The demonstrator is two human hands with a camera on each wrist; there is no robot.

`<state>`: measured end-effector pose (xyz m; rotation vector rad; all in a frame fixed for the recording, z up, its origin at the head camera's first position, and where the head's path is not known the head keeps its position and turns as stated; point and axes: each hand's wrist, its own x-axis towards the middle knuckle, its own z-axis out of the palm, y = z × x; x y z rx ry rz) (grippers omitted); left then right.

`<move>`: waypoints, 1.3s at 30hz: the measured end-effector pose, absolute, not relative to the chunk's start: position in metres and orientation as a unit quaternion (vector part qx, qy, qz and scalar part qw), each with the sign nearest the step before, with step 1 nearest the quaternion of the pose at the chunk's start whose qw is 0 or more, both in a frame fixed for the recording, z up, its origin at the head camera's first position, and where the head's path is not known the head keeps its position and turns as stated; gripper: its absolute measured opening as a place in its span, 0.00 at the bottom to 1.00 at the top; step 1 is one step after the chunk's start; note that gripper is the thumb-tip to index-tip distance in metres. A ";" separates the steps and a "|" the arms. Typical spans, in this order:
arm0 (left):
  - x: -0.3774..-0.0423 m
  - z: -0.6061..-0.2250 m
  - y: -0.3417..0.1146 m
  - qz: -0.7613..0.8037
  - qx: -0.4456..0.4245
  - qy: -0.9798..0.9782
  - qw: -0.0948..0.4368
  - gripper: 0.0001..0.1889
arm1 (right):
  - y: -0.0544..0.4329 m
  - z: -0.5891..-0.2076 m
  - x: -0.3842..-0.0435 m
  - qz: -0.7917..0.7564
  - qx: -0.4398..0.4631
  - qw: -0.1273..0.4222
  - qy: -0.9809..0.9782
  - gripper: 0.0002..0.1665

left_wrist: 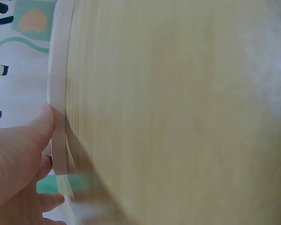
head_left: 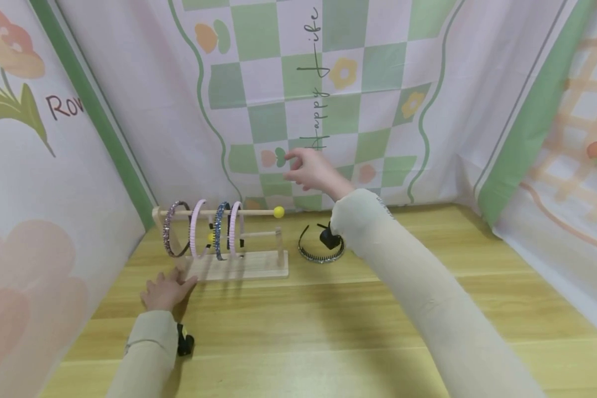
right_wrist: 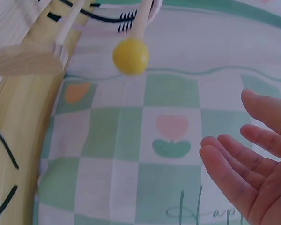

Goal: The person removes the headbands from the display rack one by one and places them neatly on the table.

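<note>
A wooden headband rack (head_left: 239, 266) stands on the table, its upper rod tipped with a yellow ball (head_left: 278, 212). Several headbands hang on that rod: a sparkly purple-pink one (head_left: 167, 232), a blue glittery one (head_left: 218, 231) and pink ridged ones (head_left: 194, 228). My left hand (head_left: 165, 292) rests at the front left corner of the base, thumb touching the base edge (left_wrist: 59, 140) and the other fingers spread beyond it. Raised above and right of the yellow ball, my right hand (head_left: 314, 170) holds nothing, its fingers loosely bent and apart. A black toothed headband (head_left: 321, 258) lies on the table below my right forearm.
A lower rod (head_left: 260, 234) runs along the rack under the upper one. Behind the wooden table (head_left: 288, 331) hangs a green-and-white checked cloth (head_left: 263, 121). Printed curtains close off the left and right sides.
</note>
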<state>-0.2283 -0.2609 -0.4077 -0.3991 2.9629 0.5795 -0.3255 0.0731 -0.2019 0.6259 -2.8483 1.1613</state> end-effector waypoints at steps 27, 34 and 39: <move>-0.229 -0.410 -0.262 0.187 -0.134 0.972 0.049 0.41 | -0.001 -0.227 -0.301 0.382 0.255 -0.031 -0.888 0.35; -0.229 -0.409 -0.262 0.180 -0.138 0.973 0.050 0.42 | -0.013 -0.242 -0.296 0.383 0.260 -0.054 -0.885 0.36; -0.229 -0.410 -0.262 0.180 -0.138 0.973 0.050 0.42 | -0.020 -0.251 -0.294 0.387 0.259 -0.069 -0.882 0.38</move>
